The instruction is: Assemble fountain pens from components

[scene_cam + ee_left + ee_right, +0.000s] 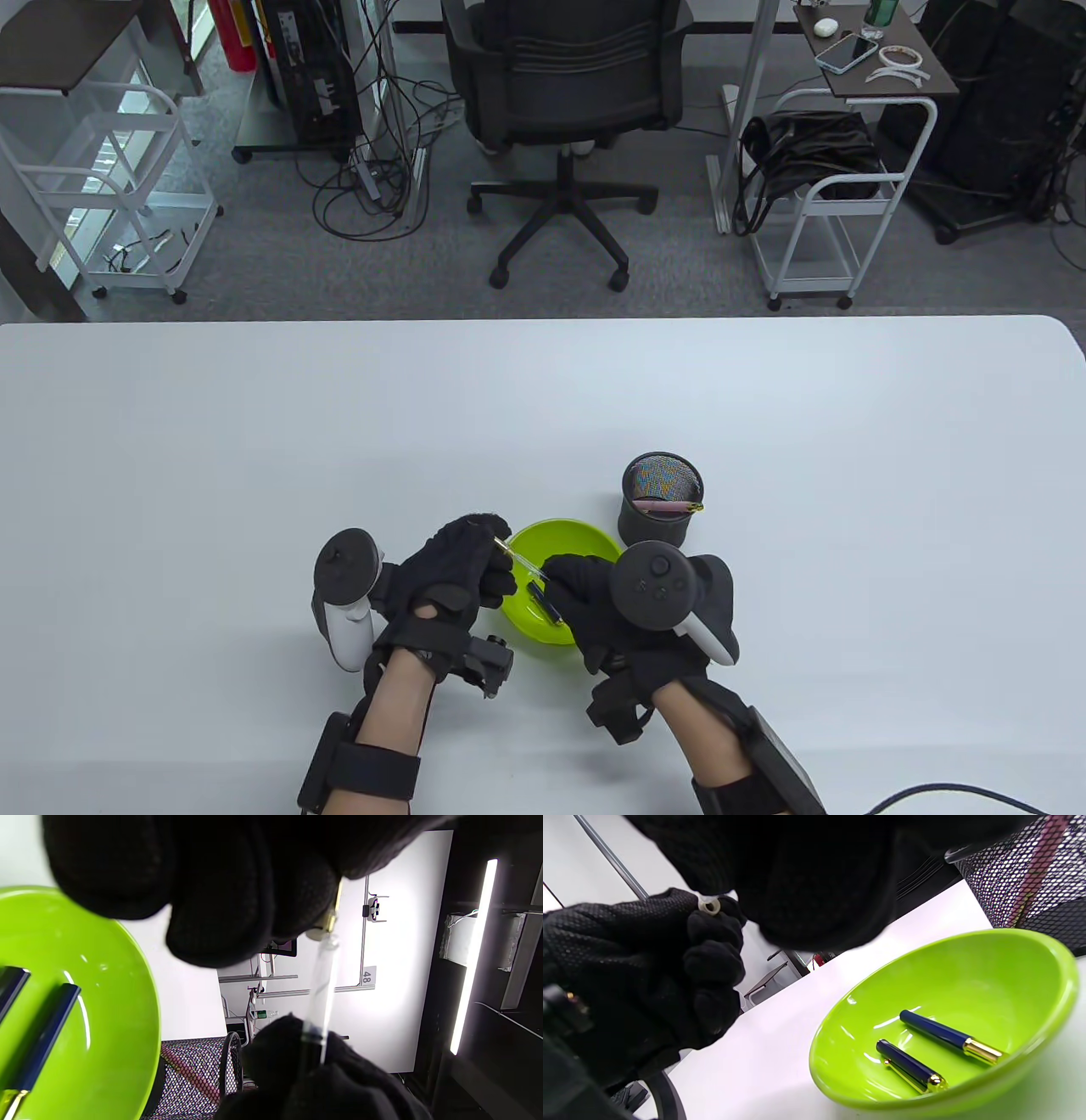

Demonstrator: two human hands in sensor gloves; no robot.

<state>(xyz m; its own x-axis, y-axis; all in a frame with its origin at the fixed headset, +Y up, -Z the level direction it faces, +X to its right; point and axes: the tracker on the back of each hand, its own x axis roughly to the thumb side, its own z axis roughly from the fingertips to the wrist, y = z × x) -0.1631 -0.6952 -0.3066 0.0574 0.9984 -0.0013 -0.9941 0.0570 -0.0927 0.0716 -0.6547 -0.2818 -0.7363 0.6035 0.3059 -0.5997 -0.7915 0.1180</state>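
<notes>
Both hands are up over the green bowl (556,594) on the counter (254,441). Left hand (458,573) pinches the gold end of a clear ink tube (519,559), right hand (585,598) pinches its other end. Blue barrel (948,1037) and cap (910,1065) lie side by side in the bowl, and a pink pen (670,507) sits in the mesh cup (662,501) just beside it

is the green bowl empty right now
No, the green bowl holds two dark blue pen parts with gold trim lying side by side.
</notes>
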